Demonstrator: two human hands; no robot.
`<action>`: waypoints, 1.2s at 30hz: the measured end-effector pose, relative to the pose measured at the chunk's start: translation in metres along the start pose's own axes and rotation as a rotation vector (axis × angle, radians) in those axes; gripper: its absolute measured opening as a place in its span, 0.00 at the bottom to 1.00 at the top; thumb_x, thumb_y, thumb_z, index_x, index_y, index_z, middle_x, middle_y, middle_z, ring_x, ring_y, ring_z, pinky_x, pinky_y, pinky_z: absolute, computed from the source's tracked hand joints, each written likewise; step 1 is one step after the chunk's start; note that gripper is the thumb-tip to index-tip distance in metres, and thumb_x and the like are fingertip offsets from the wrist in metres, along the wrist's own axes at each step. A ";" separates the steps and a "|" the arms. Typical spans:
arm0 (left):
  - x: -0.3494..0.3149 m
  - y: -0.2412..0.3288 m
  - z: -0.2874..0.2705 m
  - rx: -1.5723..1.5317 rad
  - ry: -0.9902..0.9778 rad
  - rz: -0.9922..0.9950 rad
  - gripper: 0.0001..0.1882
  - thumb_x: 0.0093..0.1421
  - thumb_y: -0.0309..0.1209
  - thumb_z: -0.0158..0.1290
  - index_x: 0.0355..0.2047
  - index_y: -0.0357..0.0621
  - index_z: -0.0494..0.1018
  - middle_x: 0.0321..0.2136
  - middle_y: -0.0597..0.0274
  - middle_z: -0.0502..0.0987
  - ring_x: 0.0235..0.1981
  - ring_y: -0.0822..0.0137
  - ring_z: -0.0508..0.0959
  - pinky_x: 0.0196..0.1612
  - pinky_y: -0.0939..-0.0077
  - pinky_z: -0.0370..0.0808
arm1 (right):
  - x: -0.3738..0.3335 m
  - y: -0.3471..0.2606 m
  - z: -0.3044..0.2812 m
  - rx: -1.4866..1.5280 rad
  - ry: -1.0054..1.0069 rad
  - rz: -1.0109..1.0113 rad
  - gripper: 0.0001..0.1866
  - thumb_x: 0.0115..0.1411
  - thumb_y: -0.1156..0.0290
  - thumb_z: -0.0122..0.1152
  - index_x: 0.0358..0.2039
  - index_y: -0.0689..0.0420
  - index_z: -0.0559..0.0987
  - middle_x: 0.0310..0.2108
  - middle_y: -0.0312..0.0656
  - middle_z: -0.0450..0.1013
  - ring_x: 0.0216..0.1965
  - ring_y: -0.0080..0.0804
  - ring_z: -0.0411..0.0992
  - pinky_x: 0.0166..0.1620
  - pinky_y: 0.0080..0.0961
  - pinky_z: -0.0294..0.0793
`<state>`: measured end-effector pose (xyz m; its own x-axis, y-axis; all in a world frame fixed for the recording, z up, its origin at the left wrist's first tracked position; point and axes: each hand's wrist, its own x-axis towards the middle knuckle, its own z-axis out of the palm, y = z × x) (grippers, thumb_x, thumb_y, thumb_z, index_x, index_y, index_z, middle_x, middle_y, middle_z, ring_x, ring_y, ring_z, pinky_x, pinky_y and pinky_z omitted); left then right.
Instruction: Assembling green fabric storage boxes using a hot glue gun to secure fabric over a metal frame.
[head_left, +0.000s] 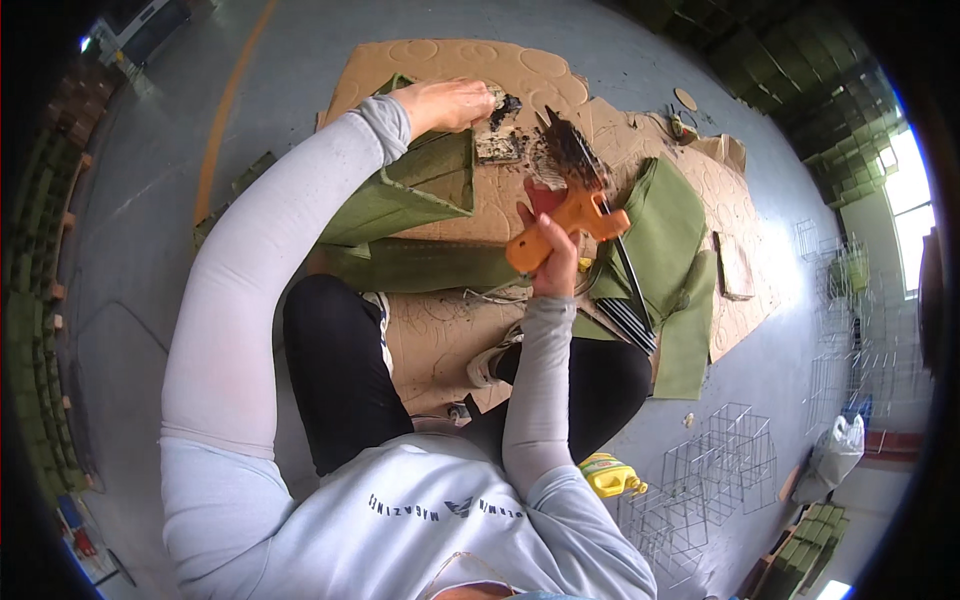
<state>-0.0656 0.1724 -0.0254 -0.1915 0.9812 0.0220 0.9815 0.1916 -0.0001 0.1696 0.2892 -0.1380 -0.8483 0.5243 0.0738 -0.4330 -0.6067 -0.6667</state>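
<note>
The head view looks down on a person sitting on flattened cardboard (pixel 440 70) spread over a grey floor. The right hand (pixel 553 255) is closed firmly around the handle of an orange glue gun (pixel 565 225), held up just in front of the chest with its dark, crusted nozzle pointing away toward the left hand. The left hand (pixel 450 103) is stretched out farther forward, fingers curled down and pressing on the upper edge of a green fabric box (pixel 425 185); just beside its fingertips lies a small blackened pad (pixel 497 145) smeared with dark residue. Whether the left hand actually pinches the fabric or only presses on it, I cannot tell.

Judging from this, the work is at a gluing step: one edge of the green box is pinned while the gun is brought up to it. The next move seems to call for steadying the nozzle over the seam under the left fingers, keeping those fingers clear of the hot tip.

To the right of the right hand lie more folded green fabric panels (pixel 665 225) and a bundle of thin dark rods (pixel 632 320). Beyond the right elbow stand wire grid frames (pixel 735 450) and a yellow bottle (pixel 608 475).
</note>
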 end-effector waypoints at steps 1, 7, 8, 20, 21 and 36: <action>0.002 -0.001 0.001 0.028 0.031 0.030 0.03 0.55 0.26 0.54 0.28 0.38 0.75 0.32 0.53 0.77 0.42 0.55 0.76 0.45 0.62 0.74 | -0.010 -0.006 0.002 -0.129 -0.023 -0.037 0.30 0.54 0.82 0.56 0.59 0.60 0.64 0.52 0.48 0.71 0.60 0.47 0.67 0.59 0.44 0.71; -0.005 0.000 0.007 0.002 0.187 0.041 0.03 0.54 0.23 0.52 0.26 0.37 0.74 0.29 0.51 0.76 0.38 0.52 0.77 0.43 0.62 0.74 | -0.047 -0.031 0.020 -0.620 -0.117 0.024 0.22 0.55 0.82 0.60 0.51 0.58 0.73 0.44 0.34 0.74 0.39 0.20 0.69 0.43 0.20 0.70; -0.006 -0.001 0.009 -0.029 0.224 0.047 0.02 0.54 0.23 0.52 0.25 0.37 0.74 0.29 0.51 0.76 0.38 0.52 0.77 0.43 0.62 0.74 | -0.048 -0.031 0.024 -0.622 -0.127 0.030 0.22 0.55 0.82 0.60 0.51 0.58 0.73 0.44 0.34 0.74 0.39 0.20 0.69 0.43 0.20 0.70; -0.004 0.012 0.012 0.071 0.194 -0.043 0.10 0.60 0.28 0.49 0.42 0.40 0.72 0.41 0.55 0.74 0.47 0.57 0.75 0.52 0.63 0.73 | -0.038 -0.013 0.030 -1.142 -0.224 -0.081 0.15 0.56 0.78 0.62 0.46 0.58 0.76 0.40 0.32 0.74 0.41 0.21 0.71 0.45 0.19 0.69; -0.002 0.013 0.011 0.061 0.160 -0.075 0.10 0.60 0.27 0.49 0.41 0.40 0.73 0.41 0.55 0.75 0.47 0.57 0.76 0.52 0.63 0.73 | -0.039 -0.013 0.032 -1.169 -0.225 -0.091 0.15 0.56 0.78 0.62 0.45 0.58 0.76 0.39 0.33 0.74 0.40 0.22 0.71 0.45 0.20 0.70; -0.002 0.038 0.005 0.028 0.201 -0.087 0.10 0.62 0.29 0.47 0.39 0.39 0.75 0.39 0.51 0.76 0.45 0.53 0.78 0.49 0.61 0.75 | -0.053 -0.028 0.072 -1.752 -0.272 -0.373 0.22 0.48 0.75 0.67 0.44 0.59 0.72 0.34 0.48 0.73 0.41 0.46 0.72 0.44 0.38 0.64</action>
<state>-0.0281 0.1774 -0.0309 -0.2676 0.9375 0.2224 0.9604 0.2782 -0.0168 0.2042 0.2355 -0.0703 -0.8909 0.2596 0.3726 0.0432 0.8652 -0.4996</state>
